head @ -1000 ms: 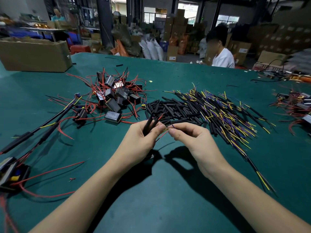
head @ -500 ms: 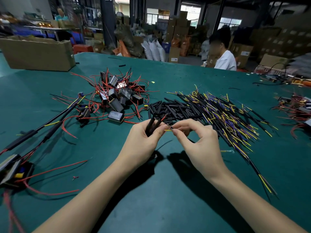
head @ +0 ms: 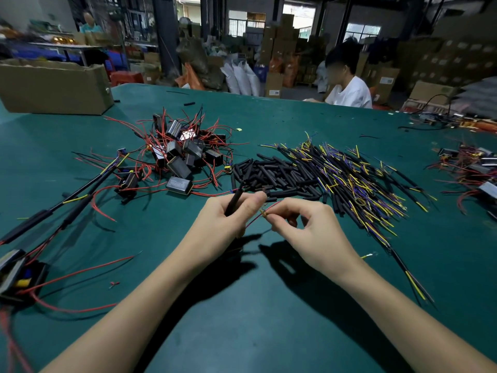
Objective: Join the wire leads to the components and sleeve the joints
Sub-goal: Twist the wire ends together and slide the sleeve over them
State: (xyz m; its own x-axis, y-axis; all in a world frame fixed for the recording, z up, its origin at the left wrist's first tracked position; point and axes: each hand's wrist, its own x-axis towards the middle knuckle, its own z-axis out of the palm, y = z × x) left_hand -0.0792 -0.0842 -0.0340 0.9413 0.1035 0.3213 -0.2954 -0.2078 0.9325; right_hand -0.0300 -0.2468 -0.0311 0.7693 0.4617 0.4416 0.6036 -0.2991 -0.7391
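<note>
A warehouse stacked with cartons lies behind a wide green tabletop (head: pixel 269 332). One open cardboard box (head: pixel 53 87) sits at the far left corner, and one person in a white shirt (head: pixel 349 92) sits beyond the far edge; a second figure (head: pixel 90 24) shows dimly far back on the left.

Mid-table toward the far edge lies one heap of black box components (head: pixel 183 152) tangled in red leads, too many to count. Just right of it is one pile of short black sleeves (head: pixel 277 176), touching one larger spread of black-sleeved yellow and purple wires (head: pixel 357 184). Another tangle of components (head: pixel 473 170) lies at the right edge. Along the left edge run two long sleeved black assemblies (head: pixel 53 211), and one component with yellow and blue parts (head: pixel 21 273) sits near the left edge.

Above the middle of the tabletop, the left hand (head: pixel 228 219) is curled around one black sleeve (head: pixel 233 199), which sticks up past its thumb. The right hand (head: pixel 309 232) pinches a small yellowish joint (head: pixel 265 212) between thumb and forefinger, the other fingers loosely bent. One thin red lead (head: pixel 255 220) runs from that joint down toward the left hand.
</note>
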